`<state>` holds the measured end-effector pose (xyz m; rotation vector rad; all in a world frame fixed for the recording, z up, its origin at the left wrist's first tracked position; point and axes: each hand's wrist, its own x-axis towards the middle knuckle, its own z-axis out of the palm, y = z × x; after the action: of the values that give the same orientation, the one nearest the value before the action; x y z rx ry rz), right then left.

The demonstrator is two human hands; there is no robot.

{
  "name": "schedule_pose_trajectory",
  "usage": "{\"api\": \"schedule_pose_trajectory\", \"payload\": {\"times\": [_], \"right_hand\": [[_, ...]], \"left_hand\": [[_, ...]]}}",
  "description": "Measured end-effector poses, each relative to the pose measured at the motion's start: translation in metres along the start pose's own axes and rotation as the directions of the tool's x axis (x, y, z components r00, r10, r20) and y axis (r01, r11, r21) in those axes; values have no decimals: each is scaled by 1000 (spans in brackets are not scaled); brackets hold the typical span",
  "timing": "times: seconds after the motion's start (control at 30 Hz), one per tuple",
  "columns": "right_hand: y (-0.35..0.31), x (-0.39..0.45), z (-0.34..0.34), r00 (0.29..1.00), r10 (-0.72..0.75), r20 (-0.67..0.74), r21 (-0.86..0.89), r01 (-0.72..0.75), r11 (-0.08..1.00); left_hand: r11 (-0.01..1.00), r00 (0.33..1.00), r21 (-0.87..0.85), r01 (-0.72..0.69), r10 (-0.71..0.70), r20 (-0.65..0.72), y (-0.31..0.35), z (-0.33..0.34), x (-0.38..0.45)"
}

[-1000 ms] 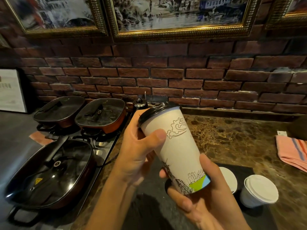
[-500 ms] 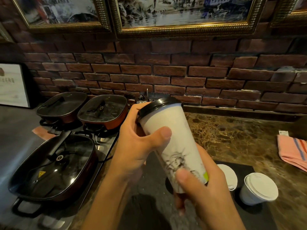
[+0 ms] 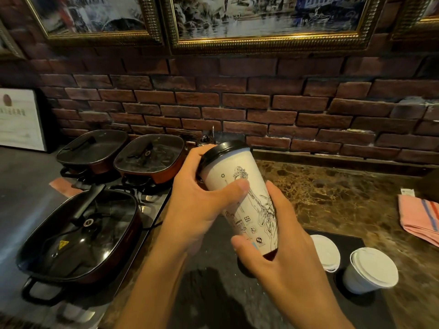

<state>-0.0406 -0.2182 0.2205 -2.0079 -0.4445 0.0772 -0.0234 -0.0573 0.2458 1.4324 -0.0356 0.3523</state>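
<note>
A tall white paper cup point(image 3: 234, 184) with line drawings and a black lid point(image 3: 221, 150) is held tilted to the left above a dark mat point(image 3: 213, 288). My left hand point(image 3: 199, 205) grips its upper part, thumb across the front and fingers round the lid's edge. My right hand point(image 3: 280, 252) grips the cup's lower end, thumb on the front near the printed symbols. The cup's base is hidden in my right hand.
Three lidded electric pans point(image 3: 78, 233) point(image 3: 149, 157) point(image 3: 92, 148) stand at the left. Two small white lidded cups point(image 3: 370, 269) point(image 3: 325, 252) sit on the mat at the right. A pink striped cloth point(image 3: 420, 217) lies on the marble counter point(image 3: 332, 198). A brick wall with framed pictures is behind.
The cup has been turned in my hands, so a different drawing and printed symbols now face me. My right hand has shifted its grip round the lower end.
</note>
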Motion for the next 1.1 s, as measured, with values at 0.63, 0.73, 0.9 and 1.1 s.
{"api": "schedule_pose_trajectory", "payload": {"times": [0.63, 0.73, 0.9, 1.1], "right_hand": [[-2, 8, -5, 970, 160, 181, 690, -241, 682], [-3, 9, -5, 999, 1, -42, 248, 10, 969], [-2, 8, -4, 999, 33, -10, 432, -26, 902], [-4, 7, -11, 851, 40, 524, 836, -523, 166]], "left_hand": [[991, 999, -131, -9, 5, -33, -4, 2, -1], [998, 998, -51, -45, 42, -50, -4, 3, -1], [997, 999, -62, -40, 39, -13, -2, 3, -3], [988, 999, -158, 0, 5, 34, -3, 2, -4]]}}
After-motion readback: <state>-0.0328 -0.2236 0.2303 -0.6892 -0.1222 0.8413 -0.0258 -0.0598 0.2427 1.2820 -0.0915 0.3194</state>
